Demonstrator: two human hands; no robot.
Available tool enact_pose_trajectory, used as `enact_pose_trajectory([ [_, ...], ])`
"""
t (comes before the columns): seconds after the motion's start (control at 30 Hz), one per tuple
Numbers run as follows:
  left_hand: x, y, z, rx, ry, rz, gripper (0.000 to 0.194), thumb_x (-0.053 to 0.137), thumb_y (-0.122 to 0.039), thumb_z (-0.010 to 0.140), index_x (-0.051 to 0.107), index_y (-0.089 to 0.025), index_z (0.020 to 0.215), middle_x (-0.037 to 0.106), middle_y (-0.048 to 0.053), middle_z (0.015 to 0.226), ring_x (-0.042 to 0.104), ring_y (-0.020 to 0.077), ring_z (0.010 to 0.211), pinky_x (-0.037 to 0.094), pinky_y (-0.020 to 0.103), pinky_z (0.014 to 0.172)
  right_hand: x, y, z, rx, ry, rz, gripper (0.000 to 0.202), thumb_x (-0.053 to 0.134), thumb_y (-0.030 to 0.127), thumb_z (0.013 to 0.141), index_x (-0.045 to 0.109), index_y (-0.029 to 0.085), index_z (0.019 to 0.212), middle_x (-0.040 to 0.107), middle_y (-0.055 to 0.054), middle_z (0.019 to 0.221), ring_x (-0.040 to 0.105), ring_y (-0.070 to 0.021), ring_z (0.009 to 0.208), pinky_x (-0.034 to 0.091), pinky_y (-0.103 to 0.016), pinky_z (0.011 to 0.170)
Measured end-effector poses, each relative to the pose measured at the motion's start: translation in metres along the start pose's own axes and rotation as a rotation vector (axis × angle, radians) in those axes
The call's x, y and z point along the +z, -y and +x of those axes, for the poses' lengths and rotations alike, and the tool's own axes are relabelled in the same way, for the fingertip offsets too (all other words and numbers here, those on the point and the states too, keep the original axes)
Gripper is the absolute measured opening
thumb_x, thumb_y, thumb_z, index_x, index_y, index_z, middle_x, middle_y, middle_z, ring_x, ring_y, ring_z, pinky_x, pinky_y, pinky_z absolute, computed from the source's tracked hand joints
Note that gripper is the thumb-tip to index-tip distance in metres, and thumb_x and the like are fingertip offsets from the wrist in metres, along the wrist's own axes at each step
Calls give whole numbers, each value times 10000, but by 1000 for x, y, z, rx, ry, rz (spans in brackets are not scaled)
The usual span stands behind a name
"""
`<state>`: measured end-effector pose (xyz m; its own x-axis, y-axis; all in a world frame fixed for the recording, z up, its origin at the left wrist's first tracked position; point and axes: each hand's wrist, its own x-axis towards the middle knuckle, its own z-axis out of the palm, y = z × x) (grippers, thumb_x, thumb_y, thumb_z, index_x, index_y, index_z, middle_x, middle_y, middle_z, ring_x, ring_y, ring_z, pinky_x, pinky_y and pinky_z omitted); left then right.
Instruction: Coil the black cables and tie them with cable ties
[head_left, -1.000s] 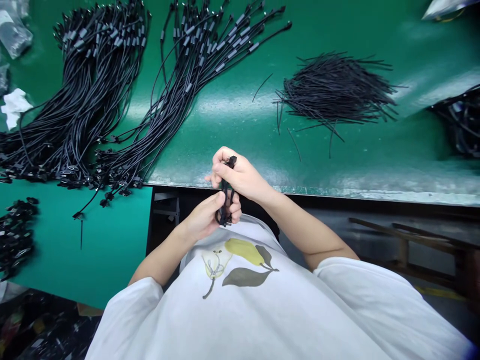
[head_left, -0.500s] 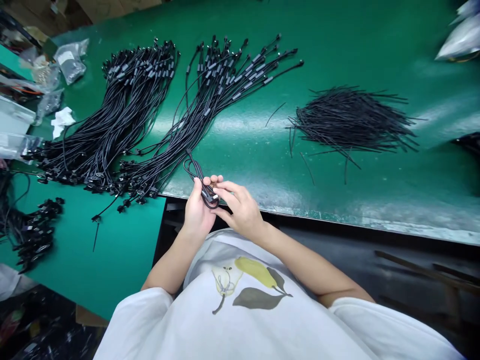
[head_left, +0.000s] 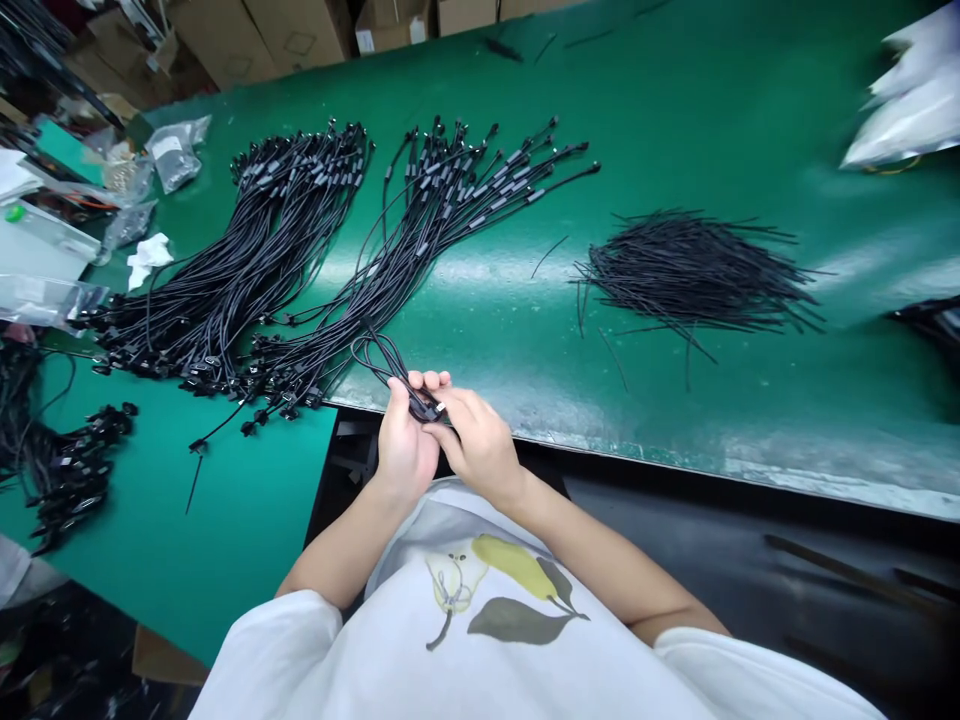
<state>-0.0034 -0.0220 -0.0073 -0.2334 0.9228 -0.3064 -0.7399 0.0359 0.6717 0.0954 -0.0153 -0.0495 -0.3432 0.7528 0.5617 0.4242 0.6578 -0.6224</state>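
A looped black cable with a metal-tipped plug, which looks like USB, is between my hands at the table's front edge. My left hand is closed round the coil from the left, palm up. Beside the plug, my right hand grips the coil's right end between thumb and fingers. The loops stick out beyond my fingers toward a spread row of black cables. Part of the coil is hidden by my fingers.
A second thick bundle of cables lies farther left. Thin black ties are heaped on the green table to the right. Plastic bags sit at the left, a white bag at the far right. More cables lie lower left.
The view has tilted up a little, showing boxes beyond the table. My right fingers have closed in on the plug end, and the cable's loops are spread wider.
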Motion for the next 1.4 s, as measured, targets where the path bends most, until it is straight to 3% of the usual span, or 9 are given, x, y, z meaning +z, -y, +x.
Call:
enact_pose_trajectory([
  [0.17, -15, -10, 4, 14, 69, 254, 362, 576, -489, 886, 462, -183, 731, 391, -63, 622, 511, 87, 599, 489, 263, 712, -44, -7, 10, -98, 118, -85, 231, 515, 321, 955, 616, 171, 1101, 697, -72, 925, 645, -181, 834, 509, -298, 755],
  [0.27, -28, -18, 1, -201, 314, 558, 416, 544, -531, 884, 453, -180, 680, 405, -58, 572, 417, 80, 494, 404, 237, 533, -70, -9, 25, -368, 152, -226, 296, 456, 240, 975, 529, 186, 1257, 653, -90, 1135, 591, -204, 1050, 450, -367, 922],
  [0.37, -32, -29, -6, -366, 602, 944, 446, 414, -527, 938, 463, -178, 666, 479, -18, 576, 462, 105, 532, 397, 251, 553, -73, -11, 33, -656, 416, -332, 293, 358, 262, 1004, 542, 143, 1197, 647, -91, 1023, 584, -204, 952, 438, -387, 864],
  [0.57, -23, -54, -31, -359, 938, 1507, 261, 348, -407, 980, 473, -196, 890, 512, -29, 687, 476, 123, 605, 378, 253, 591, -78, 2, -3, -654, 571, -452, 242, 336, 151, 978, 552, 123, 873, 481, -10, 652, 386, -131, 528, 205, -309, 480],
  [0.73, -25, -44, -39, 253, 1134, 2025, 292, 321, -358, 999, 518, -179, 878, 555, 19, 754, 507, 163, 682, 359, 281, 599, -91, 9, -7, -255, 897, -253, 176, 394, 126, 935, 527, 152, 822, 553, -32, 680, 453, -139, 565, 211, -293, 492],
  [0.9, -34, -22, -26, 684, 1277, 2180, 253, 312, -152, 971, 564, -134, 966, 571, 50, 728, 504, 185, 662, 361, 304, 580, -82, -15, 2, 393, 1261, 477, 200, 381, 239, 981, 490, 172, 827, 641, -12, 805, 564, -111, 682, 368, -239, 591],
  [1.0, -31, -18, -19, 505, 1278, 2123, 273, 308, -180, 974, 571, -136, 917, 569, 58, 726, 514, 197, 670, 354, 312, 577, -78, -22, -7, 365, 1220, 417, 251, 359, 296, 995, 501, 159, 841, 619, -21, 779, 534, -114, 647, 344, -242, 570],
  [1.2, -17, -24, -12, -521, 1058, 1462, 407, 270, -429, 993, 528, -181, 800, 520, -2, 684, 512, 146, 669, 399, 271, 656, -87, -20, -24, -313, 865, -254, 347, 260, 216, 1001, 551, 150, 823, 577, -51, 683, 425, -139, 556, 158, -314, 526],
  [1.4, -28, -2, -13, -743, 828, 1050, 383, 459, -529, 897, 539, -166, 803, 513, -9, 683, 506, 147, 678, 415, 290, 693, -86, -26, -25, -436, 838, -316, 341, 287, 220, 1007, 579, 152, 845, 577, -48, 702, 452, -148, 586, 218, -315, 557],
])
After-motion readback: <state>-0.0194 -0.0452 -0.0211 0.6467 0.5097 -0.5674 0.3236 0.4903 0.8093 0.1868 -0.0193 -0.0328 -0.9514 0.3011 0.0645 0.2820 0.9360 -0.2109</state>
